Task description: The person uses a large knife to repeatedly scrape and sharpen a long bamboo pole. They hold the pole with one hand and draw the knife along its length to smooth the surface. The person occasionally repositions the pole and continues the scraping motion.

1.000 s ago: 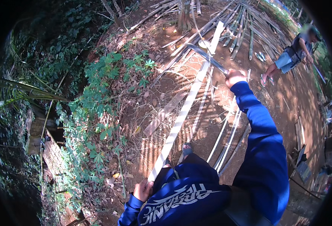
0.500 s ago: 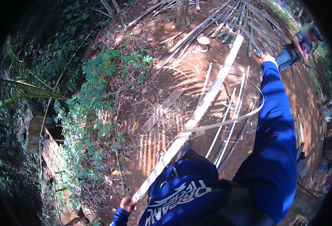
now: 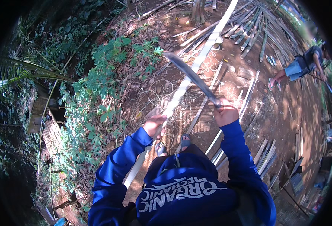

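Observation:
A long pale split-bamboo strip point(image 3: 176, 97) slants from beside my left leg up to the far top of the view. My left hand point(image 3: 154, 125) is closed round it, in front of my body. In my right hand point(image 3: 226, 112) is the handle of a machete point(image 3: 203, 86). Its dark blade points up and left and passes over the strip; whether the edge touches it I cannot tell. Below the strip, thin curled shavings point(image 3: 166, 84) lie tangled on the ground.
Bamboo poles point(image 3: 254, 28) are piled at the far right, near a tree trunk point(image 3: 198, 13). More strips point(image 3: 249, 96) lie right of my feet. Another person point(image 3: 305, 64) stands at the right with a long tool. Green plants point(image 3: 109, 67) border the left side.
My right arm has drawn back from its far reach, bringing the machete over the strip. My left hand now grips farther up the strip, which extends farther ahead. The hanging thin curl no longer shows.

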The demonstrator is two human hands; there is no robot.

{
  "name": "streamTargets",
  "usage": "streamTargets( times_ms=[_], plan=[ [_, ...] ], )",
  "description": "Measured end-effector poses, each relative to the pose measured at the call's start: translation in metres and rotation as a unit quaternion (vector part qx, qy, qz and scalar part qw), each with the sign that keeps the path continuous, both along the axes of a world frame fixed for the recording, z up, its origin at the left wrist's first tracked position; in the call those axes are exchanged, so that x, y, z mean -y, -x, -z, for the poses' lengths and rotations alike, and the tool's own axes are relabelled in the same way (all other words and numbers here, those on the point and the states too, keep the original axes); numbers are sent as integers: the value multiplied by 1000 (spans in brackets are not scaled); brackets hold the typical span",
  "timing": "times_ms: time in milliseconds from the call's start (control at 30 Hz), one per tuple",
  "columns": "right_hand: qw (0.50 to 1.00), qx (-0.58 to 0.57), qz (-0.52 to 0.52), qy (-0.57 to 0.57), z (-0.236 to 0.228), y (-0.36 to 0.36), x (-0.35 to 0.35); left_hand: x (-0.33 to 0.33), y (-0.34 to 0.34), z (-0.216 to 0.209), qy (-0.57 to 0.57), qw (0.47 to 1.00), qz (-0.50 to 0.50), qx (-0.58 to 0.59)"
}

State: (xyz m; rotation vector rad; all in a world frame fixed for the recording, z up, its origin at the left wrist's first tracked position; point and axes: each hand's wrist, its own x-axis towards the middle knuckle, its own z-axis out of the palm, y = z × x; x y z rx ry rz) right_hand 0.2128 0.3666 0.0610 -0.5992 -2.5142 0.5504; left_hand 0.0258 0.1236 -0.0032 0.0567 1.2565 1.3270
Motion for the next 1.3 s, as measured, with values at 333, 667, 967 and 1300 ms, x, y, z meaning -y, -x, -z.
streamTargets(
  times_ms=[333, 667, 967, 1300],
  plan=[
    [978, 193, -17, -72, 9, 20, 31, 0, -27, -27, -31, 996, 40, -74],
    [968, 202, -48, -141, -19, 10, 6, 25, -65, -38, -35, 990, 41, -134],
    [967, 246, -49, -50, -3, -6, -29, 58, -90, -36, -8, 990, 53, -131],
    [949, 126, -109, -266, -14, -1, -19, 71, -83, -33, -42, 990, 53, -121]
  ],
)
